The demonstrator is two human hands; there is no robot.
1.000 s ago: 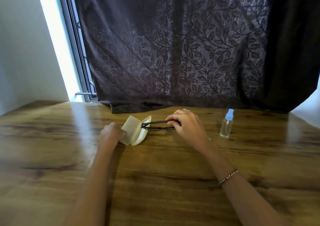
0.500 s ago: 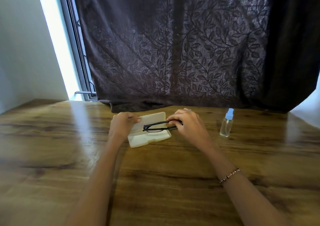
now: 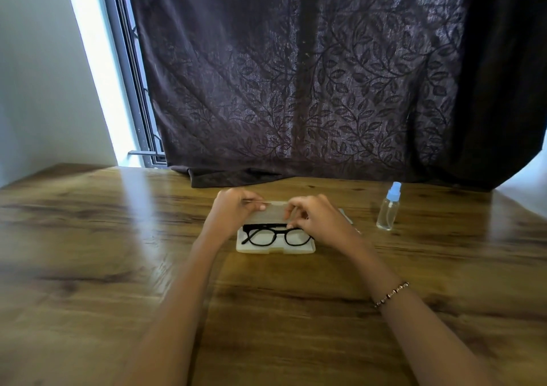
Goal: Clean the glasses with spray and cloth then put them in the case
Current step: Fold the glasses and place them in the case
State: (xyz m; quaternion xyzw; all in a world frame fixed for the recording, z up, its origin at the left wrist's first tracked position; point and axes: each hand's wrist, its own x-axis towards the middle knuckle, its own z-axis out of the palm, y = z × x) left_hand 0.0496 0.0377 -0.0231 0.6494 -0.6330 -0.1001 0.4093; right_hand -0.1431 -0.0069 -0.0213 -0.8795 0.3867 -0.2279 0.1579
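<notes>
Since the glasses (image 3: pixel 273 235) lie folded in the open case (image 3: pixel 275 250) at mid-table (image 3: pixel 118 267), what looks left to do is shutting it. Your left hand (image 3: pixel 233 212) grips the left end of the raised lid (image 3: pixel 273 210). Your right hand (image 3: pixel 321 223) pinches its right end, thumb just above the frame. The lid is probably light, thin plastic and a bit springy at the hinge, so hold both ends and lower it evenly. Frame and lenses are fragile: check that the temple tip at the left sits inside the rim, or the lid could pinch it. The bottle (image 3: pixel 388 209) stands well apart to your right.
</notes>
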